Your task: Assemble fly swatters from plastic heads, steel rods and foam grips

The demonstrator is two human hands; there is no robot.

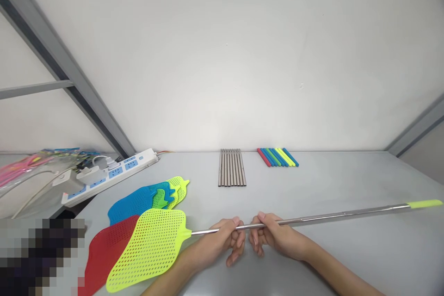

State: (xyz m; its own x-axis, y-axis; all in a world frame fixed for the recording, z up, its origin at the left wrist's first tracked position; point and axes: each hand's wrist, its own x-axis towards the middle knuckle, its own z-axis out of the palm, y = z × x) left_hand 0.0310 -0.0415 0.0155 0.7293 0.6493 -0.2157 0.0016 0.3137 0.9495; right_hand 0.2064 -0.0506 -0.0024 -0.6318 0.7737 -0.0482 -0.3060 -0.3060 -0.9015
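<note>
Evidently, the item in hand is a yellow fly swatter (151, 247), lying across the lower part of the frame from lower left to the right edge. Its mesh head overlaps a red swatter head (113, 252); whether the two touch cannot be told. Its metal rod runs to a yellow grip (425, 204) at far right.

The left hand (229, 237) pinches the rod between thumb and fingers near lower centre; the right hand (268, 235) does likewise just beside it, the other fingers of both loosely curled.

Assessment of handling: the article is probably light but long, so its ends may swing. The rod appears stiff, stepped in sections and smooth, hence possibly slippery; the sections might slide. The head is likely thin and flexible. The recommended hold is the grip or the thicker rod sections; the narrow neck is presumably the weak point.

The surface (347, 259) is grey and smooth. At centre lie metal rods (232, 169) in a row, with coloured grips (278, 157) to their right. Blue, green and yellow swatter heads (133, 206) overlap at left, below a white power strip (152, 156). Behind stands a pale wall (243, 55), with a grey metal post (65, 62) at upper left.
</note>
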